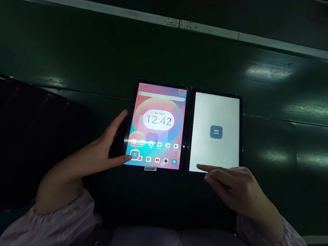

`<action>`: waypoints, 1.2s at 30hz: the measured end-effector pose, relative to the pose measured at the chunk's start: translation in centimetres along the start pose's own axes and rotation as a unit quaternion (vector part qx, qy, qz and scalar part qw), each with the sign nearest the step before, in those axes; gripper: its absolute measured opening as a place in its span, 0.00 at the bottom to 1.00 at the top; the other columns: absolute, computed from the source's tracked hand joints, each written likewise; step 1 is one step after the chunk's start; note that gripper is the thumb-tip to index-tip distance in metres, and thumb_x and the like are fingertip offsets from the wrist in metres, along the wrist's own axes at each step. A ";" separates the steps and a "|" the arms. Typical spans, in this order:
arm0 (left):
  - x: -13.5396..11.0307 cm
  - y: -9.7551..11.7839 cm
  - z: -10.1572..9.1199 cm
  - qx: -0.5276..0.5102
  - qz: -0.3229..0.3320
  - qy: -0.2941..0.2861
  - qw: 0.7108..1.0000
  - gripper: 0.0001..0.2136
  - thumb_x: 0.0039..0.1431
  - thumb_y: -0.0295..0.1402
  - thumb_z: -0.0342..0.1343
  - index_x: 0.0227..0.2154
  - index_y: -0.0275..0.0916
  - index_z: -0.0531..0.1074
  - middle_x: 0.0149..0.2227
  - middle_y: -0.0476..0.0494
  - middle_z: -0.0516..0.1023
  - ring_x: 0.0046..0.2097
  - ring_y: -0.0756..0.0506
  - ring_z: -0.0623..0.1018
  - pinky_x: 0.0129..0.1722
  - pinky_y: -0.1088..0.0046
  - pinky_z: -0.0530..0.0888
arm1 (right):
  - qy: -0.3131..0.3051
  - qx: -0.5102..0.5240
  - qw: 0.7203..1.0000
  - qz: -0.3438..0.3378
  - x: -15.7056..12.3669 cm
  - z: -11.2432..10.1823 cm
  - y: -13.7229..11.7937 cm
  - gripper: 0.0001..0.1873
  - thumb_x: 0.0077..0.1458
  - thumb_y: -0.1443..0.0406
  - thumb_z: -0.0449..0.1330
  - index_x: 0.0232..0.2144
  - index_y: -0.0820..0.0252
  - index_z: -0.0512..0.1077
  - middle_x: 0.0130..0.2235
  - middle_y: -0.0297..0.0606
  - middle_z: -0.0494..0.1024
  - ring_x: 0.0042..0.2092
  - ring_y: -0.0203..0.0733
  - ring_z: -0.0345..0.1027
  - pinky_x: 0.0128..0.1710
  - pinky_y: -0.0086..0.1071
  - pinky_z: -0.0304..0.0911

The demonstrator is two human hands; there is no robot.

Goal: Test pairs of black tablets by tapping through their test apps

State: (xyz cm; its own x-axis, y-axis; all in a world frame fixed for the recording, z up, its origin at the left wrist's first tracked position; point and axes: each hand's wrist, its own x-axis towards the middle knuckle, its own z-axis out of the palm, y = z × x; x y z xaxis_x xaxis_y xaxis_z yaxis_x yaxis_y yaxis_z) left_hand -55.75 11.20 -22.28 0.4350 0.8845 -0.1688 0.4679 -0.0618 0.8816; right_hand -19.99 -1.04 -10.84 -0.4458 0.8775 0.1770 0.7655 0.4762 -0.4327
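1. On the glossy dark green work surface [272,96], two tablets lie side by side, close to a dark band along the near edge. A white edge strip [208,28] runs across beyond them.
2. Risk: the left hand [101,151] has its forefinger [128,157] on the lowest-left home-screen icon, tight among neighbouring icons, so a small slip could trigger the wrong one.
3. Risk: the surface looks slick, so sideways pressure could slide a tablet into the other. The gap between them is too dark to judge whether they touch.
4. Left hand's fingers: thumb and forefinger spread wide around the tablet's left edge, pinching nothing.
5. Right hand [236,190]: forefinger and middle finger extended and close together, the forefinger at the lower edge of the screen.
6. Left tablet [154,120]: lit, showing a pastel wallpaper and the clock at 12:42, with a paper label [150,168] at its lower edge.
7. Right tablet [214,128]: white screen with one blue square icon. No visible damage on either.
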 end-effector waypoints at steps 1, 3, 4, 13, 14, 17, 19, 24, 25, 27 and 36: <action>0.0 0.1 0.1 0.000 -0.008 -0.002 1.000 0.61 0.48 0.61 0.73 0.80 0.50 0.50 0.82 0.34 0.54 0.76 0.24 0.67 0.66 0.41 0.75 | 0.004 -0.003 1.000 0.002 0.1 -0.1 0.0 0.22 0.78 0.67 0.54 0.30 0.60 0.77 0.42 0.41 0.91 0.16 0.26 0.68 0.17 0.24 0.65; 0.0 0.2 0.1 0.001 -0.022 -0.008 1.000 0.61 0.47 0.62 0.72 0.80 0.50 0.50 0.82 0.34 0.52 0.77 0.22 0.65 0.66 0.38 0.73 | 0.015 -0.016 1.000 0.008 0.2 -0.8 0.0 0.22 0.77 0.67 0.54 0.28 0.59 0.77 0.41 0.40 0.91 0.16 0.26 0.66 0.17 0.24 0.65; -0.1 0.3 0.2 0.003 -0.029 -0.011 1.000 0.61 0.47 0.63 0.72 0.80 0.51 0.50 0.82 0.34 0.52 0.77 0.22 0.64 0.67 0.37 0.72 | 0.022 -0.025 0.999 0.010 0.3 -1.3 0.1 0.22 0.77 0.67 0.55 0.28 0.59 0.76 0.41 0.40 0.91 0.16 0.26 0.67 0.17 0.24 0.65; 0.9 2.2 1.3 -0.061 -0.110 0.115 0.985 0.58 0.40 0.67 0.70 0.74 0.49 0.64 0.78 0.36 0.64 0.77 0.21 0.64 0.66 0.36 0.75 | 0.150 -0.168 0.961 0.158 1.6 -6.1 3.3 0.21 0.75 0.63 0.57 0.29 0.60 0.79 0.28 0.36 0.87 0.15 0.26 0.58 0.16 0.26 0.49; 1.2 2.8 1.6 -0.068 -0.129 0.145 0.979 0.53 0.42 0.67 0.68 0.71 0.49 0.69 0.76 0.37 0.68 0.76 0.21 0.65 0.65 0.36 0.76 | 0.148 -0.171 0.959 0.173 1.7 -5.9 3.8 0.22 0.75 0.61 0.55 0.28 0.59 0.78 0.25 0.36 0.85 0.14 0.27 0.57 0.16 0.26 0.49; 2.1 4.6 2.6 -0.093 -0.165 0.221 0.957 0.34 0.53 0.60 0.63 0.59 0.47 0.80 0.65 0.39 0.80 0.69 0.24 0.76 0.62 0.39 0.80 | 0.123 -0.148 0.958 0.211 1.7 -4.8 4.9 0.24 0.76 0.59 0.51 0.28 0.58 0.74 0.29 0.39 0.88 0.14 0.27 0.56 0.18 0.26 0.52; 2.7 5.3 3.3 -0.115 -0.151 0.268 0.944 0.24 0.58 0.52 0.61 0.53 0.47 0.83 0.57 0.40 0.85 0.61 0.29 0.82 0.60 0.42 0.82 | 0.126 -0.127 0.958 0.223 1.5 -4.0 5.0 0.23 0.76 0.60 0.51 0.27 0.57 0.71 0.38 0.44 0.90 0.15 0.27 0.56 0.19 0.27 0.53; 3.9 5.8 4.2 -0.141 -0.086 0.352 0.921 0.13 0.57 0.43 0.59 0.39 0.46 0.83 0.46 0.42 0.88 0.52 0.32 0.86 0.57 0.44 0.84 | 0.107 -0.085 0.968 0.208 1.1 -3.2 4.8 0.21 0.75 0.62 0.51 0.28 0.56 0.70 0.49 0.49 0.90 0.18 0.28 0.64 0.21 0.27 0.59; 4.0 5.8 4.2 -0.138 -0.082 0.355 0.921 0.11 0.57 0.43 0.59 0.37 0.46 0.83 0.46 0.42 0.88 0.52 0.32 0.86 0.57 0.44 0.84 | 0.098 -0.080 0.970 0.208 1.1 -3.2 4.8 0.20 0.75 0.62 0.51 0.28 0.56 0.70 0.49 0.49 0.90 0.19 0.28 0.64 0.21 0.27 0.60; 4.1 5.9 4.3 -0.132 -0.079 0.361 0.920 0.10 0.56 0.43 0.59 0.35 0.47 0.82 0.45 0.43 0.88 0.51 0.33 0.86 0.57 0.45 0.84 | 0.103 -0.083 0.968 0.215 1.0 -3.3 5.0 0.20 0.74 0.63 0.52 0.27 0.57 0.70 0.47 0.48 0.90 0.17 0.27 0.60 0.19 0.28 0.58; 4.8 6.6 4.4 -0.121 -0.100 0.395 0.905 0.12 0.49 0.46 0.58 0.30 0.47 0.79 0.41 0.41 0.87 0.47 0.33 0.85 0.52 0.46 0.85 | 0.110 -0.075 0.970 0.201 1.0 -2.9 5.1 0.22 0.76 0.63 0.52 0.28 0.58 0.73 0.47 0.48 0.90 0.16 0.25 0.51 0.18 0.27 0.53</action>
State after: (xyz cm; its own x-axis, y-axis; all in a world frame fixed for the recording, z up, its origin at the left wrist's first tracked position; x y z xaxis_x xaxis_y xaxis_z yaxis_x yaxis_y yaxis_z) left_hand -47.20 13.01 -19.19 -0.3708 0.9273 -0.0516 0.2532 0.1544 0.9550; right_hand -15.21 2.38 -10.30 0.0004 0.9771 0.2127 0.9230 0.0815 -0.3761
